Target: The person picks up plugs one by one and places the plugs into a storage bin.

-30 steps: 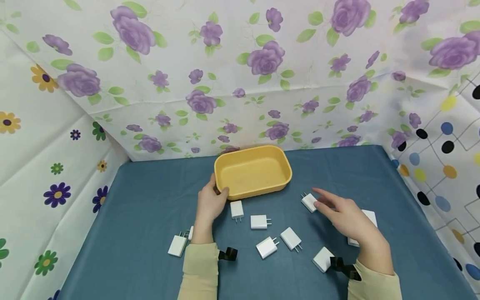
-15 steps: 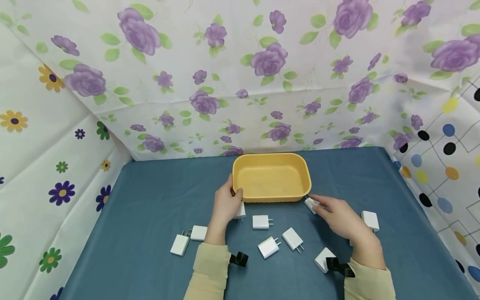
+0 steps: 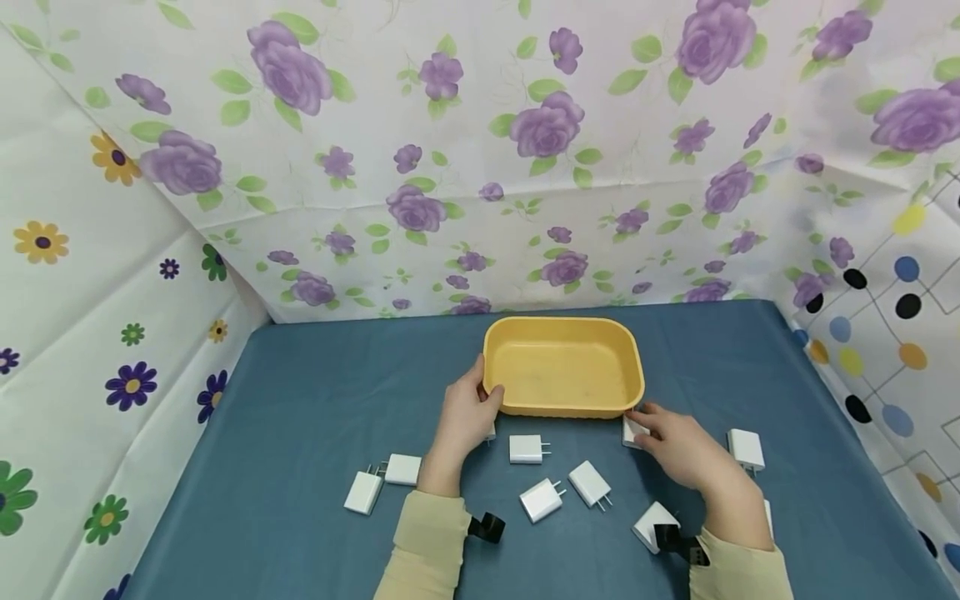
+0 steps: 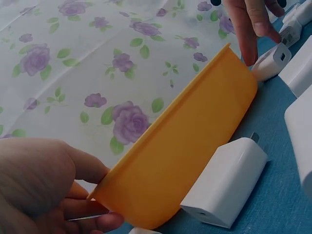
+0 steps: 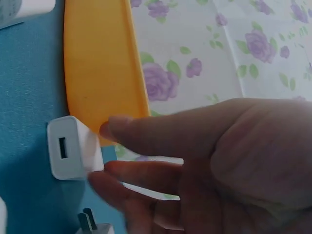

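Note:
A yellow tray (image 3: pixel 564 329) stands empty on the blue tabletop (image 3: pixel 315 392). My left hand (image 3: pixel 467 417) grips the tray's left rim (image 4: pixel 161 161), thumb over the edge. My right hand (image 3: pixel 678 446) pinches a white charger (image 3: pixel 632 431) that lies against the tray's front right corner; in the right wrist view the charger (image 5: pixel 73 148) sits between thumb and fingers, its USB port facing out. Several more white chargers lie in front of the tray, one (image 3: pixel 528 448) between my hands and one (image 4: pixel 224 187) close beside the tray wall.
Other chargers lie at the left (image 3: pixel 363 492), in the middle (image 3: pixel 590 483) and at the far right (image 3: pixel 746 448). Flowered sheets (image 3: pixel 480 150) wall in the table at the back and both sides. Bare blue cloth stretches left of the tray.
The tray has slid to the right and nearer with my left hand on its rim. My right hand moved in with the charger to the tray's front right corner.

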Demonstrator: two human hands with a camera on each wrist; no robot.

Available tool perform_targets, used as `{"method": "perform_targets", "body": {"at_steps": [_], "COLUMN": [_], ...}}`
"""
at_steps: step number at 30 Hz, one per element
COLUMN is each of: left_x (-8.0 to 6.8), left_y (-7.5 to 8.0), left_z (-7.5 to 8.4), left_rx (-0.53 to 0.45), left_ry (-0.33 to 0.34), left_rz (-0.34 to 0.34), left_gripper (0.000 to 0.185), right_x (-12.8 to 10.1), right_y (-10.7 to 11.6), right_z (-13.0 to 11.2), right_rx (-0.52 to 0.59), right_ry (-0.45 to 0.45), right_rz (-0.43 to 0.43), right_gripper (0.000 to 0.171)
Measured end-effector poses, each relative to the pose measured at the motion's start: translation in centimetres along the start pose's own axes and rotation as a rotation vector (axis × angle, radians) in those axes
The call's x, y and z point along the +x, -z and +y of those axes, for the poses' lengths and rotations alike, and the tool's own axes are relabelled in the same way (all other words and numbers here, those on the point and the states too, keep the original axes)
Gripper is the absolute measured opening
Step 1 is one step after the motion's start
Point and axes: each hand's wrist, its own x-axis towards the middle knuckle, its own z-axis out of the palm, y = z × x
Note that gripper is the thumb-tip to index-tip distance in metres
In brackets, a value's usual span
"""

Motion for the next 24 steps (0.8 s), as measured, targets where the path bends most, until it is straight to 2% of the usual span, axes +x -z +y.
{"method": "perform_targets", "body": {"at_steps": [3, 9, 19, 24], "left_x": [-0.1, -0.2, 0.0, 0.1], "left_y": [-0.2, -0.2, -0.6, -0.8], "left_z": [0.2, 0.1, -0.2, -0.3], "left_rx": [-0.004, -0.005, -0.011, -0.008], "left_ry": [-0.001, -0.013, -0.034, -0.039], "left_rz": [0.022, 0.06, 0.067, 0.07], "left_gripper": [0.065, 0.065, 0.062, 0.059], "right_x": [0.2, 0.4, 0.5, 0.7], "right_y": [-0.2, -0.6, -1.1, -1.5], "right_z": [0.0, 0.0, -0.5, -0.6], "right_rx": [-0.013, -0.029, -0.019, -0.021], "right_ry": [0.005, -0.028, -0.08, -0.049], "right_rz": [0.015, 0.024, 0.089, 0.077], "right_gripper": [0.048, 0.056, 0.04, 0.037]}}
